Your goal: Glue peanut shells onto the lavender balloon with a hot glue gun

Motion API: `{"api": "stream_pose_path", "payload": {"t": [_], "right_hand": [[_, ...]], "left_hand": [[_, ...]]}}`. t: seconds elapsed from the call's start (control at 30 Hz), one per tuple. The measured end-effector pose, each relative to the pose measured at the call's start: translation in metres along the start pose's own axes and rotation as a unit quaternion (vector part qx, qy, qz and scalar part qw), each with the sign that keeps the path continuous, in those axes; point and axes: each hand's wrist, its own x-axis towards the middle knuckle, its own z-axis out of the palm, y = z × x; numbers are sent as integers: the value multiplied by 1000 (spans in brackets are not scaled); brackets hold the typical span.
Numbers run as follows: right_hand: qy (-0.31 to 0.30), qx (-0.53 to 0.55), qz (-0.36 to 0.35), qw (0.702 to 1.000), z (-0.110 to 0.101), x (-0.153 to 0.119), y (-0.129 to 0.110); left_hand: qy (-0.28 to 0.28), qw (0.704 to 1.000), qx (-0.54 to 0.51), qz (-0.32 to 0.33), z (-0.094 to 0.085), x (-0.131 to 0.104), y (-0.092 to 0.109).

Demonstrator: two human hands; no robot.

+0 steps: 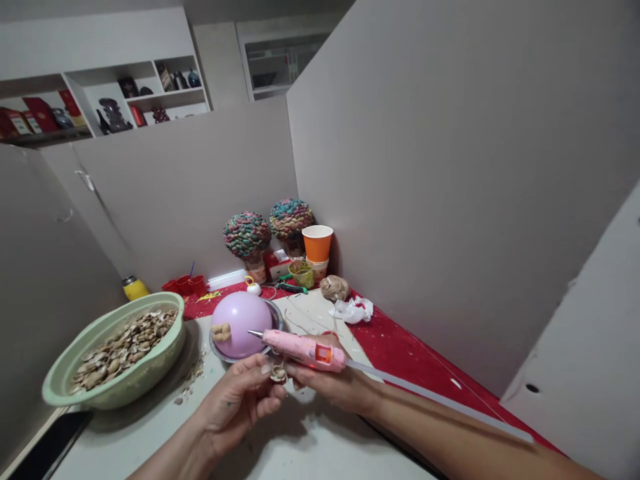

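My right hand (333, 387) is wrapped round a pink hot glue gun (295, 347) with a long glue stick (440, 400) sticking out of its back. The gun's metal tip points left, in front of a purple balloon (245, 320) resting in a metal bowl (279, 316). Pinched in the fingers of my left hand (240, 393) is a broken peanut shell (279, 374), its hollow side showing. The fingertips of my right hand come close to this shell; whether they touch it I cannot tell. Some peanut shells (221, 332) sit on the balloon's left side.
At left stands a green basin (170, 340) full of peanut shells, beside a dark flat object (65, 440). Behind are two colourful shell-covered balloon models (247, 235), orange cups (317, 243), green-handled pliers (291, 288), twine (335, 288) and crumpled tissue (353, 310). Grey partitions (450, 200) enclose the table.
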Motion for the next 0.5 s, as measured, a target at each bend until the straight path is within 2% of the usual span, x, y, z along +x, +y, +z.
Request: {"api": "stream_pose_path", "payload": {"t": [0.13,0.2,0.33,0.5], "right_hand": [[3,-5,2,1000,3,-2,-7],[26,-6,11,1000,2,-2,-10],[128,-21,28,991,-5,4,-3],[274,-50,74,957,-25,28,32]], "left_hand": [[-6,999,-38,0,0,-9,-4],[-10,999,-46,3,0,-13,-4],[-25,999,-35,3,-3,-15,-5],[-41,999,10,-19,-18,-5,-16]]}}
